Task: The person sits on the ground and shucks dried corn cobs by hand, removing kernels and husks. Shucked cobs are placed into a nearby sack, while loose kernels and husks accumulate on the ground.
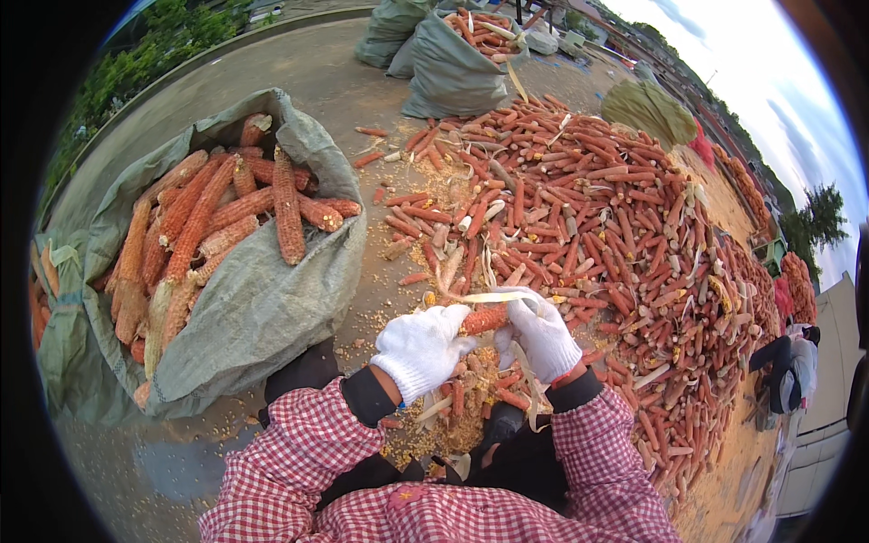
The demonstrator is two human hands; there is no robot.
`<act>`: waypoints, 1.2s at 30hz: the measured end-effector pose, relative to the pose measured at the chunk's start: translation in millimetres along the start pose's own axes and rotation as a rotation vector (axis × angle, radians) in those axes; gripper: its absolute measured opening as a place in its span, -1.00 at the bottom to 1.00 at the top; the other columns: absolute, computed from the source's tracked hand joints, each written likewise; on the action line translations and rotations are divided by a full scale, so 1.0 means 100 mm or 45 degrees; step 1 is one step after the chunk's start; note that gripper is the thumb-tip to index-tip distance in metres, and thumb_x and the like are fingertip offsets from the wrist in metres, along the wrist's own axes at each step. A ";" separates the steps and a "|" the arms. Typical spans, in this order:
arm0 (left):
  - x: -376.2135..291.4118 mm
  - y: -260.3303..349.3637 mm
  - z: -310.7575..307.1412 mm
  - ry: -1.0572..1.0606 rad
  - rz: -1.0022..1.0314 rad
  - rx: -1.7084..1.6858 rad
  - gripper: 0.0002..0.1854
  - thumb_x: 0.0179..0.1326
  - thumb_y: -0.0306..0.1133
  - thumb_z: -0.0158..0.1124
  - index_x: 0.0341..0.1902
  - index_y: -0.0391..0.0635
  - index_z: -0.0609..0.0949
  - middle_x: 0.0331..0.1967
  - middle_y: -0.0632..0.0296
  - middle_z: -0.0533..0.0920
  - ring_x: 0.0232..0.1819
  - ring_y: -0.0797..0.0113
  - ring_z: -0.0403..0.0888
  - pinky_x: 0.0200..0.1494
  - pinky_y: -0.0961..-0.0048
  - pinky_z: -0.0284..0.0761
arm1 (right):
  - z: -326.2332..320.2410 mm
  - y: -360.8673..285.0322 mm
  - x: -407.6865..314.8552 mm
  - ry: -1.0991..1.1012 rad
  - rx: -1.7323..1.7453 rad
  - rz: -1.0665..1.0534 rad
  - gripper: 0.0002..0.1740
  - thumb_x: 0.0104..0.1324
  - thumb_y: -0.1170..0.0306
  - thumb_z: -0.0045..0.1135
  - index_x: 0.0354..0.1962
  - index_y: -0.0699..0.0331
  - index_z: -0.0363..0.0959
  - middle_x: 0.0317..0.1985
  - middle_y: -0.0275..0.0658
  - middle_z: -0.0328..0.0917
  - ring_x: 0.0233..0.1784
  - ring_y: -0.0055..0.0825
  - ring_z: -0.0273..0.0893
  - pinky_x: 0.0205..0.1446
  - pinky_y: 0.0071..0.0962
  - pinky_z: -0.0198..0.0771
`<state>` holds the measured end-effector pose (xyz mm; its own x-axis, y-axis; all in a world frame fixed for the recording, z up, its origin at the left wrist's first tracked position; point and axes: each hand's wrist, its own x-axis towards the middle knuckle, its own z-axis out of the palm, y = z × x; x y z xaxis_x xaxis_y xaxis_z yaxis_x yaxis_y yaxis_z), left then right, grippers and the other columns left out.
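Observation:
A reddish corn cob (pixel 484 320) is held crosswise between my two hands, above loose cobs and yellow kernels on the ground. My left hand (pixel 426 348), in a white knitted glove, grips its left end. Around its right end close the gloved fingers of my right hand (pixel 540 337). A pale strip of dry husk (pixel 499 296) runs over the top of my right hand, and another strip (pixel 528 380) hangs below it. Both cob ends are hidden by the gloves. Left of my hands stands an open grey-green woven sack (pixel 271 326) with stripped cobs (pixel 204 210) in it.
A large heap of cobs (pixel 611 224) spreads ahead and to the right. Another filled sack (pixel 451 75) stands at the back, near a yellowish-green sack (pixel 645 112). Kernels (pixel 370 326) are scattered over the concrete floor (pixel 285 75). My dark shoe (pixel 502 424) is below my hands.

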<state>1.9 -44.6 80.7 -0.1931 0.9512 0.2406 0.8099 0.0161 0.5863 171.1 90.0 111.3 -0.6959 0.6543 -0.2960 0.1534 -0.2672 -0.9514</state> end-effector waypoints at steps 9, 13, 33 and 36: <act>0.04 0.09 -0.08 0.124 0.365 0.451 -0.58 0.18 -0.19 0.38 0.11 0.00 0.63 -0.28 0.19 0.67 -0.27 0.15 0.72 -0.24 0.24 0.62 | -0.02 0.11 0.08 0.196 0.126 0.240 -0.67 0.63 0.25 -0.16 -0.21 0.27 0.49 -0.49 -0.30 0.53 -0.69 -0.49 0.43 -0.68 -0.53 0.37; 0.06 -0.03 -0.10 0.149 0.210 0.296 -0.55 0.11 -0.25 0.40 0.12 0.00 0.63 -0.31 0.23 0.65 -0.30 0.17 0.71 -0.28 0.27 0.61 | 0.06 -0.06 -0.06 -0.011 0.442 0.070 -0.62 0.64 0.24 -0.13 0.12 0.38 0.44 -0.20 -0.18 0.60 -0.45 -0.44 0.60 -0.42 -0.43 0.68; 0.05 0.10 -0.09 0.198 0.425 0.394 -0.60 0.16 -0.29 0.33 0.11 -0.03 0.68 -0.28 0.23 0.67 -0.28 0.25 0.68 -0.25 0.32 0.58 | -0.08 0.28 0.05 0.264 0.358 0.180 -0.68 0.61 0.21 -0.05 -0.03 0.31 0.48 -0.28 -0.23 0.57 -0.43 -0.42 0.55 -0.47 -0.31 0.56; 0.06 0.10 -0.07 0.285 0.532 0.507 -0.62 0.18 -0.35 0.24 0.09 -0.03 0.70 -0.30 0.27 0.67 -0.33 0.31 0.65 -0.30 0.36 0.53 | -0.03 0.33 0.10 0.442 0.414 0.202 -0.66 0.61 0.14 -0.05 -0.12 0.26 0.47 -0.33 -0.26 0.52 -0.46 -0.39 0.52 -0.49 -0.28 0.49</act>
<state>4.8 -40.9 93.7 0.1089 0.8150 0.5691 0.9784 -0.1892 0.0837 171.3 90.3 76.9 -0.3988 0.7697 -0.4985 -0.0264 -0.5530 -0.8327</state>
